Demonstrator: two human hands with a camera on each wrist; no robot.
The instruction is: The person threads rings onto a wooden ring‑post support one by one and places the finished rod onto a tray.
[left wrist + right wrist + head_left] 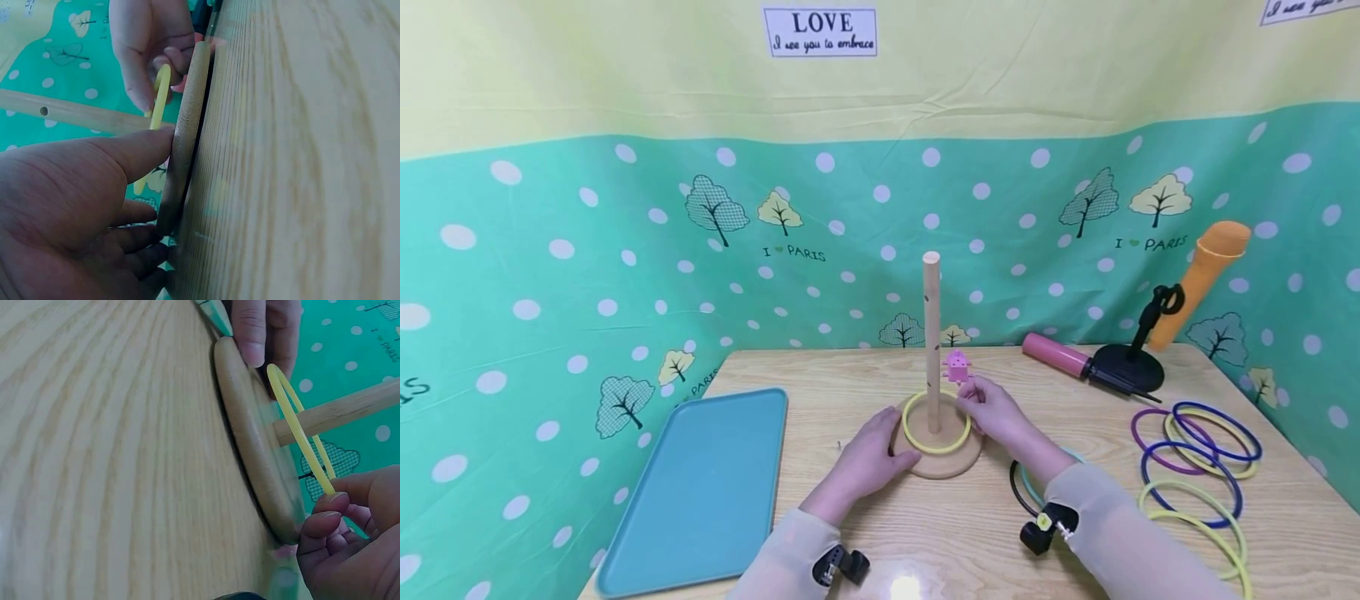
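Observation:
A wooden post (932,333) stands upright on a round wooden base (936,468). Around the post's foot is a thin yellow ring (934,451), tilted above the base in the right wrist view. My right hand (994,410) pinches this ring at its right side between thumb and fingertips. At the base's left edge my left hand (867,457) holds the rim, thumb near the front and fingers along the side. In the left wrist view, the base edge (187,134) lies between thumb and fingers. A small pink toy (957,367) is just behind the right hand.
A blue tray (700,492) lies at the left. Several coloured rings (1197,471) overlap at the right, and a black ring (1017,487) is partly hidden under the right forearm. Behind are a pink pump (1056,354) and an orange microphone (1198,279) on a stand.

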